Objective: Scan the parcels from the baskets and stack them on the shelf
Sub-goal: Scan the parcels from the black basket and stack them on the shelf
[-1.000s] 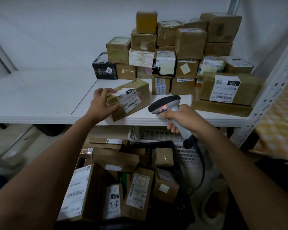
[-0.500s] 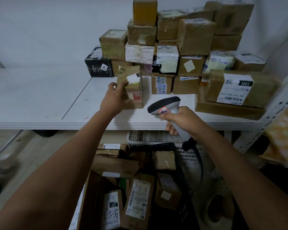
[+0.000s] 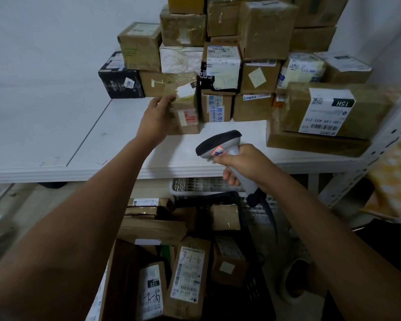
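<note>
On the white shelf [image 3: 125, 144], the left hand [image 3: 154, 120] holds a small taped parcel [image 3: 183, 105] by its left side, set against the front of the stacked boxes [image 3: 220, 66]; motion blur hides how tightly that grip closes. Just right, a big labelled box [image 3: 329, 110] lies on a flat carton [image 3: 315, 142]. Nearer, the right hand [image 3: 243, 164] clenches a grey scanner [image 3: 220, 144], cable trailing down. Below the shelf, a dark basket [image 3: 259, 286] crammed with parcels [image 3: 188, 274] sits before a white basket [image 3: 195, 184].
</note>
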